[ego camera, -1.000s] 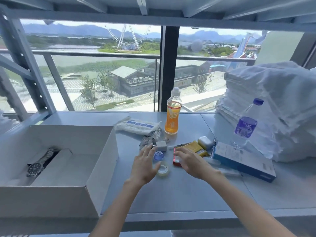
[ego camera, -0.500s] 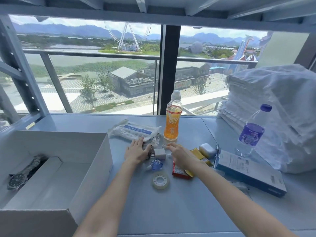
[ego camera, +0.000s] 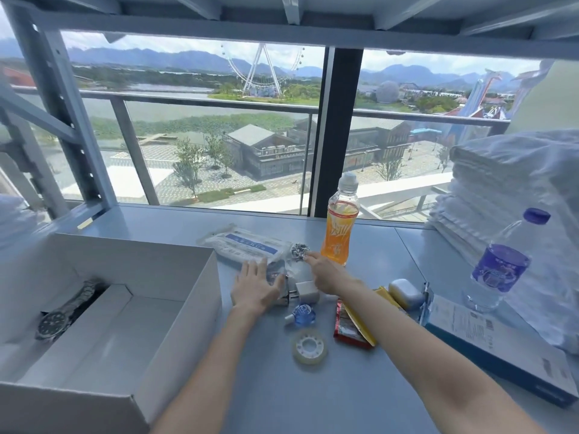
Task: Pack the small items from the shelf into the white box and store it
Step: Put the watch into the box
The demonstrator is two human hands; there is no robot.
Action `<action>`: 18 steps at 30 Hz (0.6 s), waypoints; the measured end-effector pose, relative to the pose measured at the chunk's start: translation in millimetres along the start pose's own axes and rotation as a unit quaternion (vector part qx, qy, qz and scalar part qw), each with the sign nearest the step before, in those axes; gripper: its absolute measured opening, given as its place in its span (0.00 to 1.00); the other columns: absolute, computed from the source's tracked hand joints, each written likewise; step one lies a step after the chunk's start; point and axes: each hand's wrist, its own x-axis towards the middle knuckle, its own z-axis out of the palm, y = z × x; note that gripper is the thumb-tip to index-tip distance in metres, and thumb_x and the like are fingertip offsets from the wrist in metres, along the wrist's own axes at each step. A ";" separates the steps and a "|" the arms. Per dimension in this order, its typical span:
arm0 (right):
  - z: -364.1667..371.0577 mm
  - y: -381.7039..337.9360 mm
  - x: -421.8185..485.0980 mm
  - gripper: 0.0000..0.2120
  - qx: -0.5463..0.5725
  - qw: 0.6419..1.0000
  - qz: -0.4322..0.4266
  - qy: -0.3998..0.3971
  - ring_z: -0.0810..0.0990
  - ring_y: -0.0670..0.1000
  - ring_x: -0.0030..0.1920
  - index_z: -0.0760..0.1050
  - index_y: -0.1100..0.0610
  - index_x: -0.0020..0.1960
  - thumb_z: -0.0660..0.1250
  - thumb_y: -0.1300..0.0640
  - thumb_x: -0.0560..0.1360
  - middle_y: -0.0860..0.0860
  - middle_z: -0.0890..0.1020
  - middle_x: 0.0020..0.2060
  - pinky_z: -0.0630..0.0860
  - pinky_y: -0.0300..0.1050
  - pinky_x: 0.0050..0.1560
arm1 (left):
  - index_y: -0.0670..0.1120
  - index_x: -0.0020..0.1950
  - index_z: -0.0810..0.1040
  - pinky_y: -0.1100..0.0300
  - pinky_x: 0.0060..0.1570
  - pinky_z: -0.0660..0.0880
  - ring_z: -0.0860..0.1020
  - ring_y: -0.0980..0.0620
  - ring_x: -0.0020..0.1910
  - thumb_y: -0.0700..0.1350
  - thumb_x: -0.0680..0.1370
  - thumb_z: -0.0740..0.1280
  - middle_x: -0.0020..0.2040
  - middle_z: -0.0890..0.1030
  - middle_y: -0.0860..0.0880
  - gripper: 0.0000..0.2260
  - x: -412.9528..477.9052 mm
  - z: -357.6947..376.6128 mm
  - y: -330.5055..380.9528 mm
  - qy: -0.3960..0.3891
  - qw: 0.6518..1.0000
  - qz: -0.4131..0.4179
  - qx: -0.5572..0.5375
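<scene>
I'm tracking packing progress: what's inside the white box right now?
Inside the white box only a wristwatch shows, lying in the recess along its left. The near wall hides the front floor.

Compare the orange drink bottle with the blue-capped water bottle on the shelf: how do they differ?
The orange drink bottle holds orange liquid, the water bottle clear. The orange drink bottle's cap is pale, the water bottle's blue. The orange drink bottle's label is orange; the water bottle's is purple-blue. Both stand capped on the shelf.

Left hand flat, right hand outstretched forward
</scene>
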 end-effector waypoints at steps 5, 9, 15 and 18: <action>5.1 -0.7 24.1 0.23 -0.039 0.998 0.006 -0.049 0.68 0.58 0.66 0.63 0.63 0.69 0.53 0.71 0.74 0.55 0.63 0.71 0.67 0.50 0.64 | 0.52 0.77 0.51 0.52 0.73 0.46 0.44 0.52 0.75 0.61 0.79 0.51 0.77 0.48 0.51 0.29 -24.0 14.3 12.0 0.058 0.996 0.065 -0.035; 7.0 1.6 27.9 0.16 -0.035 0.998 0.018 -0.050 0.71 0.57 0.60 0.68 0.62 0.61 0.56 0.69 0.74 0.57 0.70 0.63 0.69 0.48 0.57 | 0.51 0.76 0.53 0.55 0.73 0.46 0.42 0.56 0.75 0.60 0.79 0.53 0.77 0.48 0.53 0.28 -38.6 20.4 2.3 0.079 0.989 0.110 -0.051; -0.1 18.1 4.1 0.09 -0.009 0.999 -0.024 -0.027 0.74 0.56 0.54 0.74 0.62 0.54 0.61 0.65 0.75 0.57 0.77 0.54 0.70 0.46 0.52 | 0.53 0.75 0.55 0.58 0.72 0.45 0.43 0.59 0.74 0.67 0.72 0.44 0.76 0.51 0.56 0.34 -53.0 23.8 -7.2 0.085 0.982 0.142 -0.087; 1.0 31.2 -14.2 0.08 0.032 0.999 -0.019 -0.025 0.75 0.55 0.48 0.74 0.61 0.52 0.66 0.63 0.73 0.56 0.78 0.49 0.71 0.45 0.48 | 0.53 0.75 0.57 0.59 0.72 0.44 0.45 0.60 0.74 0.67 0.69 0.41 0.76 0.53 0.56 0.37 -61.0 31.2 -9.3 0.093 0.977 0.167 -0.100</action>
